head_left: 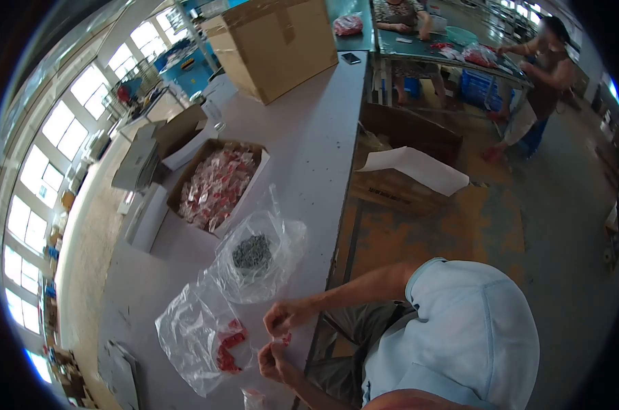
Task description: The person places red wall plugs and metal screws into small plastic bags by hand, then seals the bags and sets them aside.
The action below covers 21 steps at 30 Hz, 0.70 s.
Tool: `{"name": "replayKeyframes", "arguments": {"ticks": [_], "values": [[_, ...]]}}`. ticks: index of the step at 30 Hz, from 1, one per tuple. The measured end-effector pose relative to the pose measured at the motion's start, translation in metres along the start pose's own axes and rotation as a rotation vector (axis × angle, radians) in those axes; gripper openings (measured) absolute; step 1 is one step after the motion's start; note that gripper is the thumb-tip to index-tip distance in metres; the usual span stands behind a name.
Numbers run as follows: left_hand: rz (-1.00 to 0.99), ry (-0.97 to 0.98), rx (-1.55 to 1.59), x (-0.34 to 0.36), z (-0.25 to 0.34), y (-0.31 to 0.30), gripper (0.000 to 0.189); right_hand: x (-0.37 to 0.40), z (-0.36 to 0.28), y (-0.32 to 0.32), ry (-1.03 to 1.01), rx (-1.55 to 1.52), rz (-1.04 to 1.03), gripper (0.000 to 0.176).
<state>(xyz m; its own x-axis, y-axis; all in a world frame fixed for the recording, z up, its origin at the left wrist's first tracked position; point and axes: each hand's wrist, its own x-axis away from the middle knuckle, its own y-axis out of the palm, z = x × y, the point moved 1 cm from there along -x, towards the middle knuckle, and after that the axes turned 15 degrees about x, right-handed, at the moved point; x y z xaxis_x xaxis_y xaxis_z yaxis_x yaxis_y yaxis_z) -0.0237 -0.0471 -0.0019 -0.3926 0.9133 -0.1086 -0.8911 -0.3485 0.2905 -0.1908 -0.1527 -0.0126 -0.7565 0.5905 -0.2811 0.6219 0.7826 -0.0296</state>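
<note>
My right hand (289,318) and my left hand (275,363) are close together over the table's near edge, both with fingers pinched. Between them is a small clear packet with red print (285,338); both hands grip it. Just beyond lies an open clear plastic bag (197,331) with several red packets (230,347) in and on it. Another clear bag (289,239) is spread open around a heap of small grey metal pieces (252,254), too small to name exactly. Whether a metal piece is in my fingers cannot be made out.
A carton of red-and-clear packets (217,184) stands farther along the table (302,171). Behind are a large cardboard box (275,48) and a phone (351,59). An open carton (412,137) is beside the table. Two people work at another table (418,48).
</note>
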Motion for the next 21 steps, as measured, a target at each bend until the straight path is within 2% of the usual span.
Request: {"name": "replayKeyframes", "arguments": {"ticks": [2,3,6,8,9,11,12,14,16,17,18,20,21], "values": [[-0.008,-0.009,-0.041,-0.003,-0.006,-0.007,0.003,-0.002,-0.003,-0.003,0.063,-0.018,0.026,0.005],[-0.030,-0.016,-0.013,-0.001,-0.002,-0.007,0.002,-0.003,-0.001,-0.003,0.046,0.069,0.024,0.006],[-0.076,-0.020,-0.077,-0.002,-0.001,-0.006,0.003,-0.003,-0.017,-0.006,0.050,0.157,-0.059,0.009],[-0.125,-0.046,-0.074,-0.004,-0.010,-0.017,0.002,-0.004,-0.025,-0.009,-0.069,0.436,-0.079,0.012],[-0.085,-0.043,-0.067,-0.005,-0.008,-0.017,0.002,-0.004,-0.032,-0.009,-0.066,0.429,-0.119,0.012],[-0.162,-0.034,0.044,-0.002,0.001,-0.006,0.004,0.001,-0.049,-0.015,0.197,0.448,-0.186,0.009],[-0.152,-0.032,0.057,-0.001,0.006,0.000,0.004,-0.001,-0.053,-0.019,0.204,0.457,-0.198,0.009],[-0.007,-0.069,0.254,-0.001,0.015,0.009,0.012,-0.008,-0.066,-0.032,0.117,0.398,-0.091,0.008],[-0.016,-0.067,0.251,-0.001,0.006,0.003,0.012,-0.027,-0.086,-0.069,0.189,0.319,-0.029,0.010],[-0.020,-0.069,0.237,0.000,0.001,0.000,0.012,-0.041,-0.097,-0.094,0.199,0.288,0.063,0.012],[-0.018,-0.065,0.241,-0.001,-0.001,-0.001,0.012,-0.057,-0.103,-0.118,0.217,0.216,0.260,0.011],[-0.053,-0.064,0.182,0.000,-0.004,-0.004,0.012,-0.088,-0.123,-0.158,0.114,0.176,0.566,0.009],[-0.051,-0.060,0.185,0.002,-0.003,-0.004,0.012,-0.090,-0.123,-0.161,0.112,0.180,0.563,0.009]]}}
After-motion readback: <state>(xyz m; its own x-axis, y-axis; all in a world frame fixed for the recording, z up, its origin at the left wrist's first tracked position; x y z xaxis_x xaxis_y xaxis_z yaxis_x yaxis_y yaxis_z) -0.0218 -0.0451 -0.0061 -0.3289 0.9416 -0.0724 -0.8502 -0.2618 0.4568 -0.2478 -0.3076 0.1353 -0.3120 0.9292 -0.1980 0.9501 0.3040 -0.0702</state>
